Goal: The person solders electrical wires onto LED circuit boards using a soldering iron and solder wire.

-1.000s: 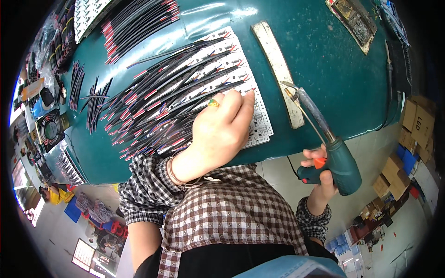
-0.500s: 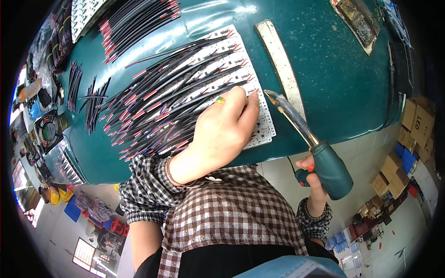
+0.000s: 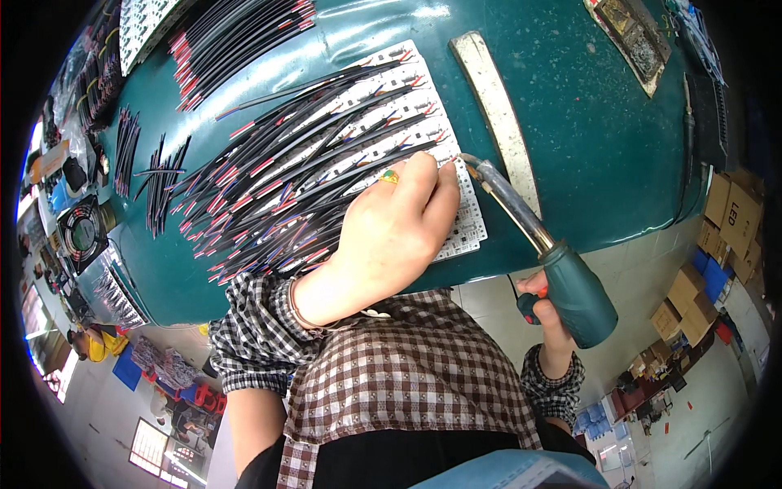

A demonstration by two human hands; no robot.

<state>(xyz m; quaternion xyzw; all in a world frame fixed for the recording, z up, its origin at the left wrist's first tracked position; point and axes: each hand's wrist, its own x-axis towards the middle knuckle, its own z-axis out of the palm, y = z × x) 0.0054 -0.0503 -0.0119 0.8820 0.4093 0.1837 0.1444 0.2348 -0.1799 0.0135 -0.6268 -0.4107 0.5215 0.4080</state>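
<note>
The white circuit-board panel (image 3: pixel 470 218) lies in front of me on the green table (image 3: pixel 586 155), and I work at its right edge. My left hand (image 3: pixel 395 224) rests over the panel, fingers drawn narrow with the tips down by that edge; my knuckles hide the pinch, so I cannot tell whether a wire is between them. My right hand (image 3: pixel 554 318) is wrapped round the grip of a green soldering gun (image 3: pixel 580 293) to the right of the panel, its tip (image 3: pixel 464 158) at the panel's edge, just beside my left fingertips.

By my judgement I am well past halfway. Along the far part of the panel, row after row has dark wires (image 3: pixel 269 171) seemingly joined near the right edge, their tails fanning out past the left side. The near right corner shows bare board, so a few rows look left to do, though my hand covers some. Loose wires (image 3: pixel 163 187) lie left of the panel, a thicker bundle (image 3: pixel 244 49) beyond it, and a whitish strip (image 3: pixel 498 122) to its right.
</note>
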